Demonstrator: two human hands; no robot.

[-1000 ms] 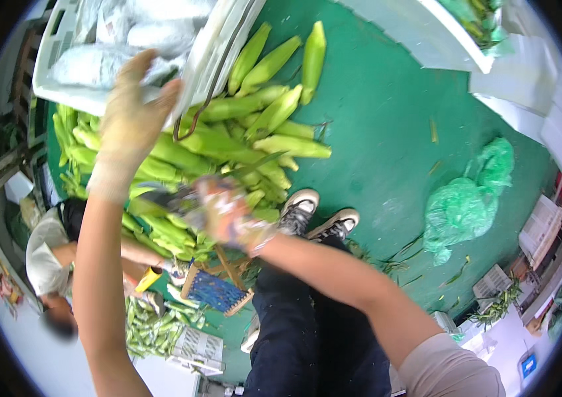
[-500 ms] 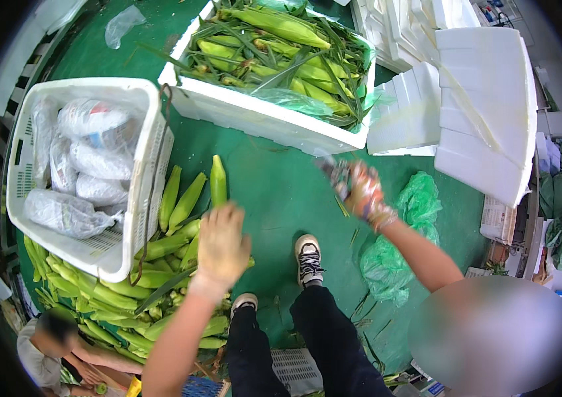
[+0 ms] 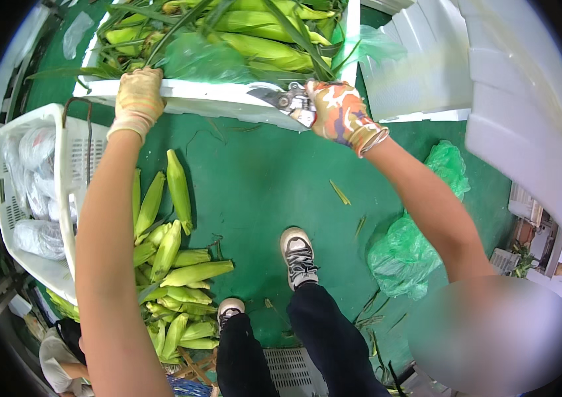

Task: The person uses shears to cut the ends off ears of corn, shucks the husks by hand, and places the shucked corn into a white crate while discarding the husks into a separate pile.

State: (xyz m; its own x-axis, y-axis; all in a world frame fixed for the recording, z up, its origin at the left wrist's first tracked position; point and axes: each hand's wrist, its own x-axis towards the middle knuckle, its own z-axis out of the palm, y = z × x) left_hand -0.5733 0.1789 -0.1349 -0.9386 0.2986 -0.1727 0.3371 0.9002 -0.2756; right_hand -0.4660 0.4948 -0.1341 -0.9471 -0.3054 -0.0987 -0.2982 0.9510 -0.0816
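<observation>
Black trousers (image 3: 324, 331) are ending at two pale shoes (image 3: 299, 258) that are standing on the green floor (image 3: 248, 185), and a pale perforated basket (image 3: 291, 372) is showing between the legs. Near the left shoe, green-husked ears of corn (image 3: 198, 272) are lying in a loose heap. At the lower left, a co-worker (image 3: 56, 367) in a light shirt is partly showing past the left forearm. Bundles in clear plastic (image 3: 39, 238) are filling a white crate (image 3: 66, 212) on the left, while a crumpled green bag (image 3: 403, 255) is lying on the right.

Farther out, the left hand (image 3: 140, 99), in a cream glove, is clasping the near rim of a white foam box (image 3: 221, 102), fingers bending over the edge. The right hand (image 3: 344, 116), in a camouflage-patterned glove, is wrapping its fingers around pruning shears (image 3: 281, 99), whose blades are pointing left before the box's near wall; whether it is also touching the rim, I cannot tell. Inside, more corn (image 3: 268, 49) is lying among long leaves, and thin green film (image 3: 205, 59) is covering some. White foam panels (image 3: 420, 59) are standing to the box's right.
</observation>
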